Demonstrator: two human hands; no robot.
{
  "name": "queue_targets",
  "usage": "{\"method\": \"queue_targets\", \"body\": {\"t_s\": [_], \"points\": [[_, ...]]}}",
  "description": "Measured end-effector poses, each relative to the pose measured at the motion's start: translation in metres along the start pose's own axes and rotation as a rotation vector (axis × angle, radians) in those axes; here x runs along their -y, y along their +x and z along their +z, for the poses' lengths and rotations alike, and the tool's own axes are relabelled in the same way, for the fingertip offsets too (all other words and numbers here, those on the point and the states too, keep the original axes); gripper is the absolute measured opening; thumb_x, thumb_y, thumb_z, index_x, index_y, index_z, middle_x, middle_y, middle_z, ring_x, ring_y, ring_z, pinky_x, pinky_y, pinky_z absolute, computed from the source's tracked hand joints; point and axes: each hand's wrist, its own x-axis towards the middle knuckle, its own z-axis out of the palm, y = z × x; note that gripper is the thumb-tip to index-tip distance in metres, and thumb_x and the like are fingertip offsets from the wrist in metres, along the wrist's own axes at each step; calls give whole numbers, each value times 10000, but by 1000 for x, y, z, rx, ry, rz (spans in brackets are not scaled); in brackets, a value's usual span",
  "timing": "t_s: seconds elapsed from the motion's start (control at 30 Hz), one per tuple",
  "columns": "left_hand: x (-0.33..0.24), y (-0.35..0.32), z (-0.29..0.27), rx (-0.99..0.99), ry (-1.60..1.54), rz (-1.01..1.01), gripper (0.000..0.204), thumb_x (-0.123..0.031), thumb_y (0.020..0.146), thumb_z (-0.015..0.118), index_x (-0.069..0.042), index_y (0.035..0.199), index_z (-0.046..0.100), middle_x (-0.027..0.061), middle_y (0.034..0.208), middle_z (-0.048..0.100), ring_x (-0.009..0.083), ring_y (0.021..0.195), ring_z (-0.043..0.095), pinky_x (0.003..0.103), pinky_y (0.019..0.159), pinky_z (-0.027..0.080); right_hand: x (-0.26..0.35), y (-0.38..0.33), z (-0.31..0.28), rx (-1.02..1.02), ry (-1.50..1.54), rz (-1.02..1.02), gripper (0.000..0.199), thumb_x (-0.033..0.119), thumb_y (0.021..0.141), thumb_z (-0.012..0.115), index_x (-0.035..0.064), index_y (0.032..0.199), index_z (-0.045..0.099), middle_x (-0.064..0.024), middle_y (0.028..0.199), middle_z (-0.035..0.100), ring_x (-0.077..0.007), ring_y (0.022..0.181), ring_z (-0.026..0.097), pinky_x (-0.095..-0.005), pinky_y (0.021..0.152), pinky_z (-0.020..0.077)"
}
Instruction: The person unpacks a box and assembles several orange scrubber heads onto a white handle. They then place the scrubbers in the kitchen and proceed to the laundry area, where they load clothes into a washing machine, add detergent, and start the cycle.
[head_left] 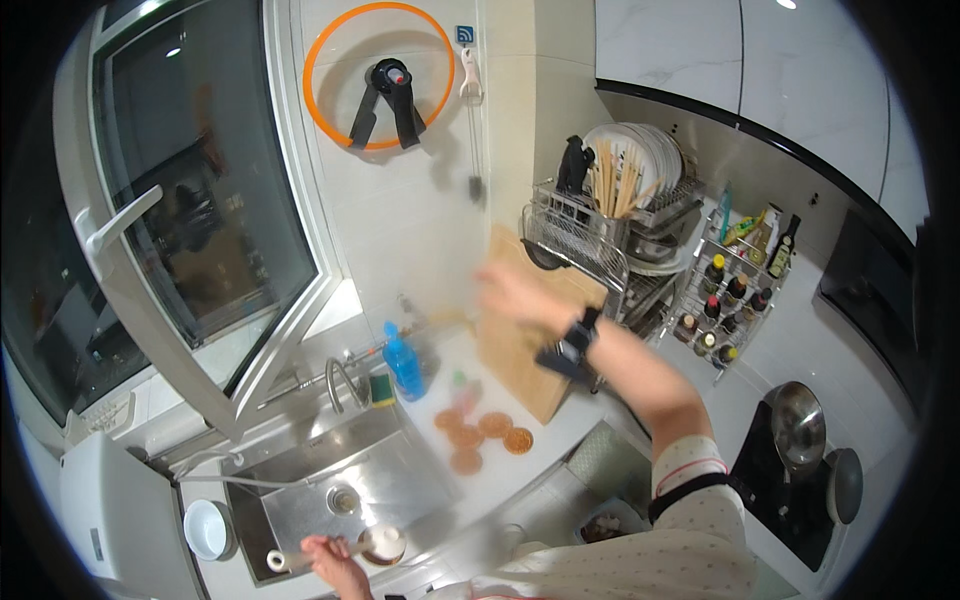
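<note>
My left hand (338,562) is closed around a pale long-handled utensil (290,562) by the sink's front edge. The handle ends in a ring; its rounded pale head (383,544) is too unclear to name. My right hand (505,296) reaches across the upper part of a wooden cutting board (540,350) leaning upright against the dish rack. Motion smears its fingers, so whether it grips anything is unclear. A dark watch (580,338) is on my right wrist. Several round orange-brown discs (494,425) lie on the white counter below the board.
A blue bottle (403,363) and a green-yellow sponge (381,390) stand behind the steel sink (330,440). A white bowl (207,530) sits left of it. At right are a dish rack (575,215), a bottle rack (722,300) and a pan (798,425). An open window (210,200) juts inward.
</note>
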Motion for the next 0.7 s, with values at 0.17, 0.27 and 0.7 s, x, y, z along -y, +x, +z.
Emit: {"method": "queue_targets", "body": {"t_s": [0.17, 0.27, 0.7], "points": [[-38, 8, 31, -342, 658, 4, 263, -236, 949, 351, 2, 906, 452, 48, 759, 437, 165, 661, 402, 302, 583, 363, -60, 208, -82, -416, -216, 26, 318, 217, 749, 546, 24, 995, 602, -199, 957, 615, -321, 918, 584, -380, 805, 455], [-40, 20, 63, -435, 1162, 47, 298, -259, 933, 340, 12, 958, 462, 159, 838, 515, 291, 731, 482, 384, 670, 401, -102, 294, -134, -661, -160, 115, 327, 236, 749, 559, 25, 995, 601, -174, 940, 623, -311, 886, 592, -364, 782, 465], [32, 37, 78, -643, 1020, 180, 131, -72, 851, 496, 20, 941, 469, 212, 790, 504, 361, 716, 480, 424, 651, 390, -153, 431, -163, -799, -117, 254, 364, 293, 738, 583, 36, 995, 612, -156, 895, 646, -305, 823, 621, -374, 744, 477]]}}
